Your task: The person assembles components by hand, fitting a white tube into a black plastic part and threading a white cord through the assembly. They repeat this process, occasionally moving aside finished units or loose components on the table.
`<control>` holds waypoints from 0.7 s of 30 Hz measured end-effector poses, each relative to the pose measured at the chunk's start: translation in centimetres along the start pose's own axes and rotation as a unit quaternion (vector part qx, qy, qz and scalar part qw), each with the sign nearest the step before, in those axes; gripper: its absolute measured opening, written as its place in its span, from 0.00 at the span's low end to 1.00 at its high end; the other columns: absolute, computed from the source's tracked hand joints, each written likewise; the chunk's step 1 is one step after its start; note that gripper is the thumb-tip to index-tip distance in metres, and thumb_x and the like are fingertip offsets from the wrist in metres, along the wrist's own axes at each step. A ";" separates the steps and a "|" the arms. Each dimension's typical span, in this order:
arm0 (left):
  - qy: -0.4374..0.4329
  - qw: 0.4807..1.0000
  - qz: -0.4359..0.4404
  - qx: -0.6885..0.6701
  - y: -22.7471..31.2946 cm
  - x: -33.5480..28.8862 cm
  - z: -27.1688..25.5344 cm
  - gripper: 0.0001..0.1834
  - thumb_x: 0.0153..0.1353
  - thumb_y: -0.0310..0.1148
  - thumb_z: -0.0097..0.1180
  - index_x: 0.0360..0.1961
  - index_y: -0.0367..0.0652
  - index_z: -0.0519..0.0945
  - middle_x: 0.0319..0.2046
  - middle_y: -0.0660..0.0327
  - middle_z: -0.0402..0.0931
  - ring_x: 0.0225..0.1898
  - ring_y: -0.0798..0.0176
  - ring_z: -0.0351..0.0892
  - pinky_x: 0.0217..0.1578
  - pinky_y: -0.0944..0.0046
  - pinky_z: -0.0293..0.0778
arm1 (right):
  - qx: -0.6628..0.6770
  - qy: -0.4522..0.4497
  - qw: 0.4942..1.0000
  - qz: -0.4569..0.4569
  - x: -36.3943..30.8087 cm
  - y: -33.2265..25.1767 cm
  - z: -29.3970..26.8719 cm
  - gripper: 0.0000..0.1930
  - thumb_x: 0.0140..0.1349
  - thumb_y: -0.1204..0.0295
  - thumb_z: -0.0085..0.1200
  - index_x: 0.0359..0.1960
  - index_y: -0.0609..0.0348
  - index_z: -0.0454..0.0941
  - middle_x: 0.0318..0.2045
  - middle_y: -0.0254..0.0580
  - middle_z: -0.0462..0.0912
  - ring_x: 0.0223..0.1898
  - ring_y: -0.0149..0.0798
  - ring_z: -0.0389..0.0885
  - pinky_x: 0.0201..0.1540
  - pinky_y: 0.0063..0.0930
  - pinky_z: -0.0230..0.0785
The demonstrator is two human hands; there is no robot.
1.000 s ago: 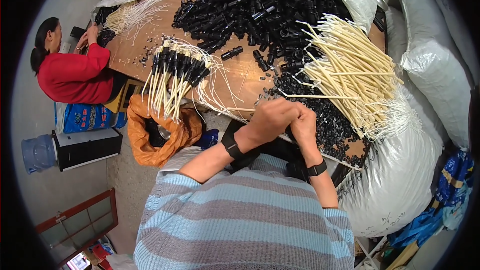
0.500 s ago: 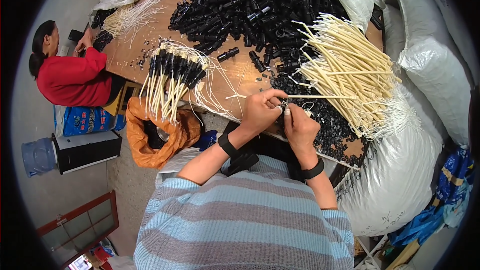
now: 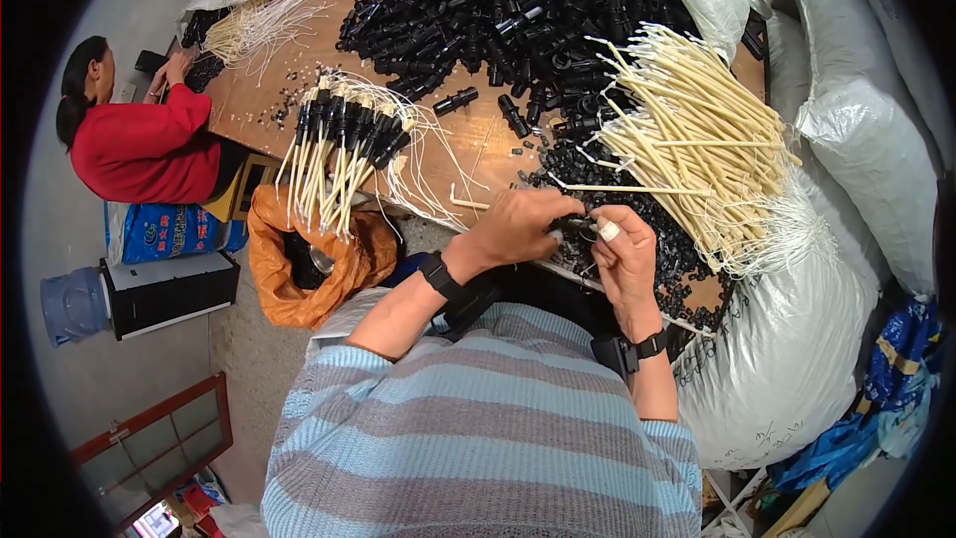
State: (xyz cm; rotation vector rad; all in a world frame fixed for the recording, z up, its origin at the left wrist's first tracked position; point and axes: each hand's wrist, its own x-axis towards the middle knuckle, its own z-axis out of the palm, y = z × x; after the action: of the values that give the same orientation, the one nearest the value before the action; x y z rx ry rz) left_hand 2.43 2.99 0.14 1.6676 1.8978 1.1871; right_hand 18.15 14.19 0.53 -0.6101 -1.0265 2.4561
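Note:
Both my hands meet over the near edge of the table. My left hand is closed round a cream tube, whose end sticks out past its left side. Facing it, my right hand is pinched, with a whitish wrap on one digit. A thin white thread hangs by its fingers; a small dark bit between the fingertips is too small to name. Just beyond lies a heap of small black parts. To the right is a large pile of cream tubes with white strings, one tube reaching left behind my hands.
Black plastic fittings are heaped at the back. Tubes with black fittings overhang the table's left edge, above an orange sack. White sacks crowd the right. A person in red sits at the far left.
My right hand has moved a little right, its fingers now pointing more upward. The left hand has turned over the tube, which tilts differently. The view has shifted slightly.

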 end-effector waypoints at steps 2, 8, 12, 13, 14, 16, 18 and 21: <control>-0.015 0.999 -0.027 -0.032 -0.5 0.1 0.3 0.17 0.43 0.26 0.57 0.39 0.40 0.80 0.34 0.51 0.81 0.37 0.46 0.80 0.37 0.52 0.75 | -0.172 0.053 0.983 -0.023 -0.1 0.0 -0.1 0.12 0.58 0.79 0.55 0.45 0.60 0.81 0.23 0.28 0.79 0.15 0.21 0.64 0.18 0.17 0.54; 0.008 0.998 -0.046 0.051 -1.4 -0.6 0.2 0.14 0.43 0.25 0.58 0.36 0.40 0.81 0.32 0.52 0.81 0.32 0.46 0.80 0.33 0.56 0.77 | -0.719 -0.068 0.634 -0.278 -0.7 -0.9 0.9 0.20 0.50 0.79 0.57 0.48 0.52 0.82 0.26 0.45 0.82 0.20 0.42 0.79 0.23 0.31 0.70; -0.022 0.988 -0.082 0.131 0.0 -0.7 0.5 0.12 0.42 0.29 0.61 0.32 0.41 0.80 0.27 0.56 0.79 0.31 0.48 0.80 0.30 0.53 0.75 | -0.626 -0.001 0.744 -0.234 0.2 0.4 0.9 0.08 0.54 0.74 0.62 0.37 0.59 0.82 0.14 0.36 0.72 0.15 0.29 0.69 0.20 0.25 0.61; 0.014 0.990 -0.009 0.141 0.3 -1.0 0.5 0.11 0.43 0.29 0.60 0.32 0.44 0.79 0.24 0.58 0.76 0.28 0.51 0.80 0.26 0.53 0.74 | -0.600 0.026 0.785 -0.154 0.3 0.0 1.1 0.07 0.55 0.73 0.63 0.34 0.61 0.81 0.13 0.32 0.69 0.15 0.24 0.64 0.20 0.22 0.57; 0.012 0.985 0.003 0.174 0.3 -1.1 0.2 0.11 0.44 0.29 0.60 0.32 0.45 0.79 0.24 0.59 0.75 0.27 0.52 0.80 0.25 0.54 0.73 | -0.533 0.035 0.845 -0.041 0.6 -0.4 1.4 0.07 0.56 0.75 0.63 0.30 0.64 0.78 0.14 0.25 0.63 0.18 0.20 0.58 0.21 0.19 0.52; 0.013 0.978 0.011 0.210 0.2 -1.4 -0.6 0.11 0.44 0.29 0.59 0.33 0.46 0.79 0.23 0.60 0.75 0.26 0.53 0.79 0.24 0.54 0.73 | -0.543 0.020 0.838 -0.047 1.3 0.6 1.3 0.07 0.55 0.74 0.64 0.31 0.64 0.79 0.13 0.27 0.64 0.17 0.22 0.59 0.21 0.21 0.53; -0.001 0.969 0.000 0.246 -0.1 -1.8 -1.1 0.09 0.45 0.28 0.58 0.31 0.46 0.79 0.21 0.61 0.73 0.25 0.55 0.78 0.24 0.56 0.72 | -0.568 0.026 0.820 -0.072 1.4 1.8 1.6 0.08 0.54 0.73 0.64 0.34 0.63 0.80 0.16 0.35 0.72 0.17 0.27 0.66 0.22 0.24 0.60; 0.145 0.971 0.022 0.190 -0.4 -1.8 -3.0 0.09 0.44 0.27 0.57 0.30 0.46 0.79 0.21 0.62 0.72 0.24 0.57 0.77 0.24 0.58 0.72 | -0.551 0.039 0.793 -0.258 1.7 2.2 4.0 0.10 0.56 0.77 0.62 0.40 0.61 0.81 0.25 0.30 0.77 0.22 0.22 0.67 0.24 0.18 0.59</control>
State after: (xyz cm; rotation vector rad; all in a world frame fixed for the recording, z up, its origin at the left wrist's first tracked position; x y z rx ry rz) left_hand 0.49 0.28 1.14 1.8110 2.4054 1.1945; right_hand 14.22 11.38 1.01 -0.6027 -2.2101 1.1620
